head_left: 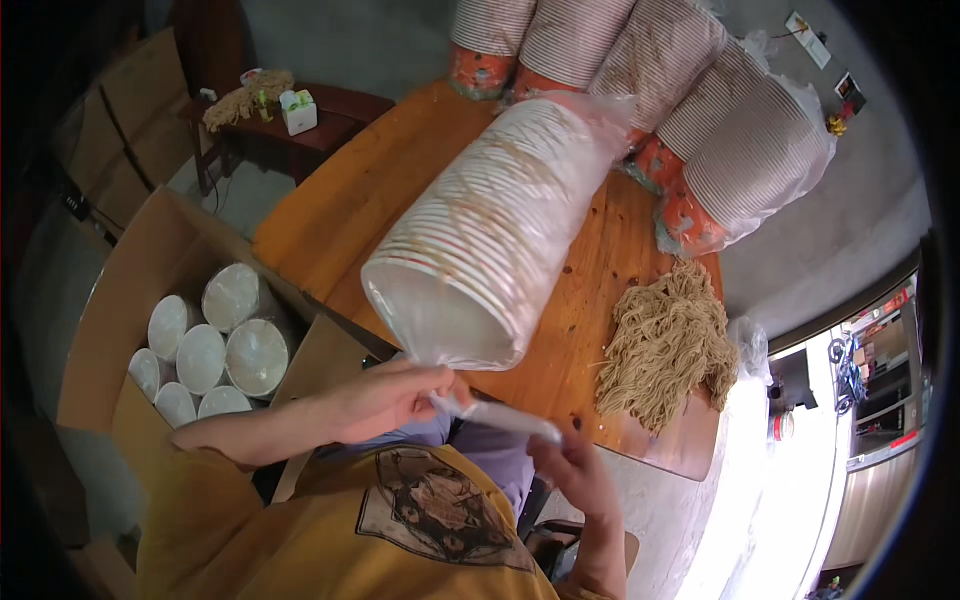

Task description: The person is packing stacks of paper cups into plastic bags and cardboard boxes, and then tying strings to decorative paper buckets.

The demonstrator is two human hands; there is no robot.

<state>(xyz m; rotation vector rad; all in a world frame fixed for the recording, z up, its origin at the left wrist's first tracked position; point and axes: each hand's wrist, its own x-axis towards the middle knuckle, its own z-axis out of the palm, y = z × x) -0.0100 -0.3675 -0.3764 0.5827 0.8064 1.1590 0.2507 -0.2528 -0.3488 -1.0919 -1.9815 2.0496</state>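
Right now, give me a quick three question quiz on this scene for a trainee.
1. True or false: the left hand grips the twisted plastic end of the bagged stack of paper bowls.
2. What lies loose on the wooden table to the person's right? A. heap of tan strings B. scissors C. tape roll
3. Fill in: the open cardboard box holds more bagged ____.

Key: 1 true. 2 A, the heap of tan strings. 3 bowl stacks. The right hand pinches the twisted plastic end too.
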